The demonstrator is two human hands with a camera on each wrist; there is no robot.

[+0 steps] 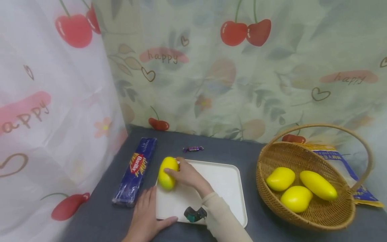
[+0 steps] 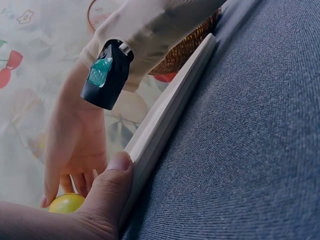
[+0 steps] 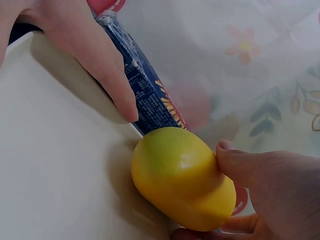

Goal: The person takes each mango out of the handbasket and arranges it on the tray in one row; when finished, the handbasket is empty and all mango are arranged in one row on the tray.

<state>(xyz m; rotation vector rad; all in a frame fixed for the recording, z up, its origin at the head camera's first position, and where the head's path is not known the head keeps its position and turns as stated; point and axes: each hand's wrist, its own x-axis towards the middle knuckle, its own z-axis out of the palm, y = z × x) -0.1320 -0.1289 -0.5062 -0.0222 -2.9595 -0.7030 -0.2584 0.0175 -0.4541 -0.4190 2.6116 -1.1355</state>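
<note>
A yellow mango (image 1: 168,173) with a greenish end is at the left side of the white tray (image 1: 220,181). My right hand (image 1: 188,173) grips it between thumb and fingers; the right wrist view shows the mango (image 3: 182,177) over the tray's edge, and whether it touches the tray I cannot tell. At the tray's near left corner my left hand (image 1: 146,211) lies with straight fingers along the side. Its thumb (image 2: 112,185) rests against the tray's front rim in the left wrist view. Most of the left fingers are hidden there.
Left of the tray lies a blue spaghetti pack (image 1: 136,171). A purple-wrapped candy (image 1: 193,149) sits behind the tray. To the right, a wicker basket (image 1: 305,220) holds three mangoes (image 1: 297,199), and a blue-and-yellow bag (image 1: 367,196) lies behind it. Printed curtains (image 1: 193,77) enclose the table.
</note>
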